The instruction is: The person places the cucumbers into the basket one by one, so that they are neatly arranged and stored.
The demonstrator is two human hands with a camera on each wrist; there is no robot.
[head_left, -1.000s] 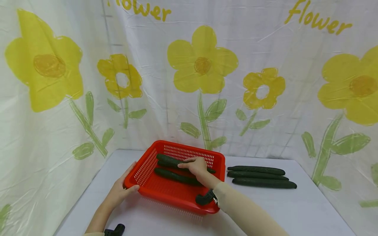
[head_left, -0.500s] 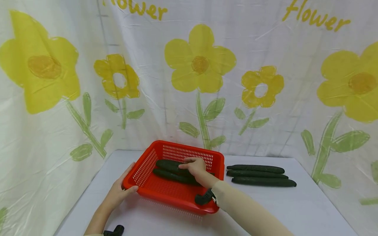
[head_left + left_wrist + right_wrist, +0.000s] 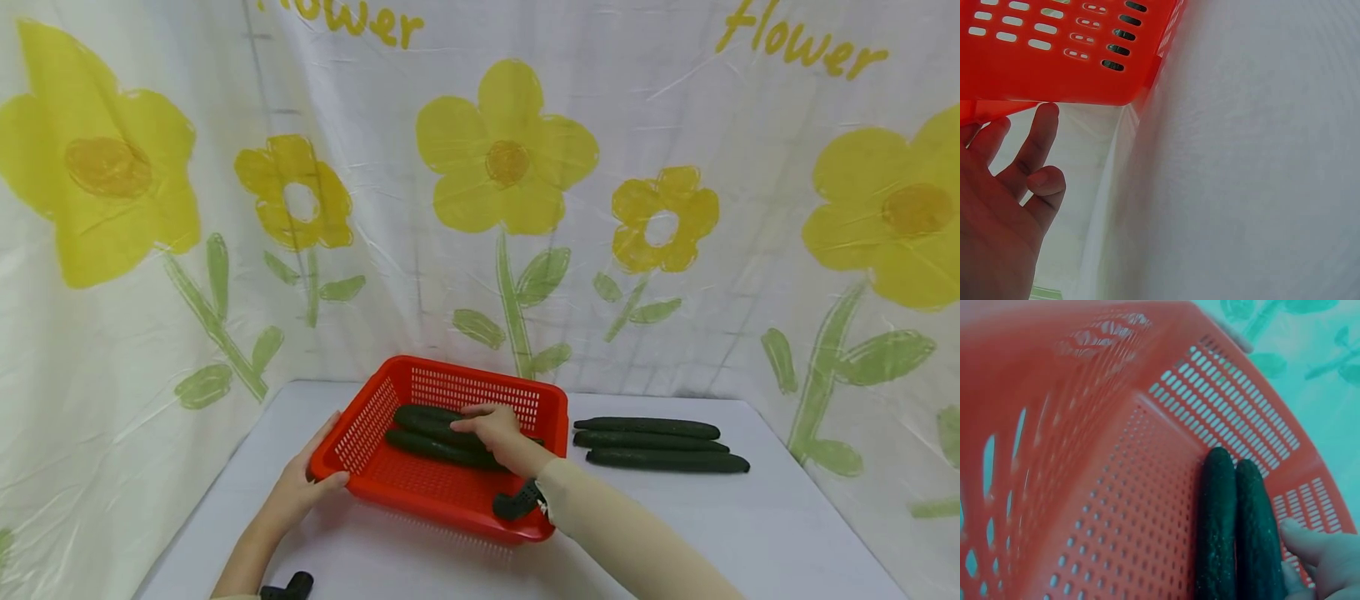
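A red plastic basket [image 3: 420, 493] with slotted walls stands on the table, turned slightly. My left hand [image 3: 296, 492] holds its left corner at the rim, thumb toward the front; in the left wrist view, fingers [image 3: 1043, 134] touch the rim from below. Dark green cucumbers lie side by side inside the basket. My right hand [image 3: 501, 433] reaches in and grips the rear cucumber [image 3: 423, 422] from above. Against it lies the front cucumber [image 3: 435, 448]. The right wrist view shows the thumb [image 3: 1304, 540] beside the gripped cucumber. My hand covers part of both cucumbers.
Right of the basket, three more cucumbers [image 3: 660, 443] lie in a row on the white table [image 3: 675, 525]. A white curtain [image 3: 390, 275] printed with yellow flowers hangs behind and at the sides. Black wrist devices [image 3: 517, 502] are worn on both arms.
The cucumber in my right hand has moved down and toward the front, against the front cucumber. My left hand has stayed at the basket's corner.
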